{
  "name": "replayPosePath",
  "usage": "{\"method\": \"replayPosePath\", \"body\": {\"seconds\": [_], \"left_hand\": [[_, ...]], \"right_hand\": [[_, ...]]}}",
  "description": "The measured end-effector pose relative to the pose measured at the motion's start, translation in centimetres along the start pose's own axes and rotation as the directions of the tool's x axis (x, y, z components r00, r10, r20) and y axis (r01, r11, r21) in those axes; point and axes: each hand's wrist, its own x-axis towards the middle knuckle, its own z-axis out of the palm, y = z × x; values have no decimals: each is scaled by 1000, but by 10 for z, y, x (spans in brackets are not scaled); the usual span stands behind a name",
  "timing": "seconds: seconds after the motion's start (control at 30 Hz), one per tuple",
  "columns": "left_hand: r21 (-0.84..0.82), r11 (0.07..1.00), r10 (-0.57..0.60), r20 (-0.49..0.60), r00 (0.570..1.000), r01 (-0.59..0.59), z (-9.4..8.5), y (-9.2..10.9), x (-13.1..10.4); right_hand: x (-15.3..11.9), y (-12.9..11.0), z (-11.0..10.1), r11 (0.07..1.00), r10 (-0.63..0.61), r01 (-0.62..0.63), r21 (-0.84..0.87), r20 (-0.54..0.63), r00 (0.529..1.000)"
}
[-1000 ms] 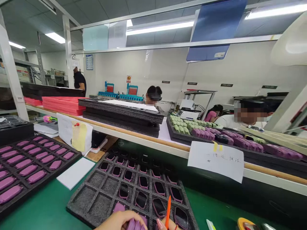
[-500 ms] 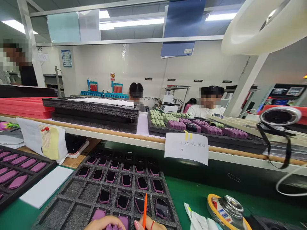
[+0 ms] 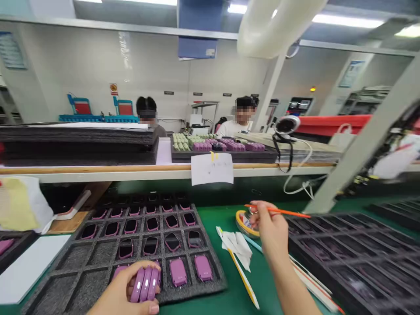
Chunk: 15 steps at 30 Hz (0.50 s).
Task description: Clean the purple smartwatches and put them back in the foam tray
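My left hand [image 3: 126, 291] is closed around a stack of purple watch cases [image 3: 144, 284], held on edge above the near side of a black foam tray [image 3: 215, 286]. My right hand [image 3: 271, 227] grips a thin orange pointed stick [image 3: 293, 213]. Its fingertips are at a round yellow-rimmed container [image 3: 244, 221] and partly hide its metal top; whether they touch it I cannot tell. In the tray, purple watches with dark screens [image 3: 151, 246] lie in rows. Two purple cases [image 3: 178, 271] sit back side up in the front row, and some left pockets are bare.
Right of the tray lie a yellow-and-white toothbrush [image 3: 243, 275] and a crumpled white wipe [image 3: 241, 249]. A second dark tray [image 3: 357, 258] stands at right. A shelf edge [image 3: 157, 175] crosses behind, bearing foam stacks and a webcam [image 3: 287, 125]. Two people sit beyond.
The view has swung right. My right hand has moved from the tray to the round container, carrying the orange stick. My left hand remains over the tray with the watch cases.
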Motion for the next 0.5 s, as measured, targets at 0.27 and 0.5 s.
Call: {"method": "replayPosePath", "body": {"seconds": [0.27, 0.5], "left_hand": [[-28, 1000, -6, -4, 1000, 6, -4, 16, -6], [-20, 1000, -8, 37, 999, 9, -3, 24, -10]], "right_hand": [[26, 48, -34, 896, 81, -167, -412, -217, 973], [28, 64, -32, 883, -178, 109, -456, -112, 978]]}}
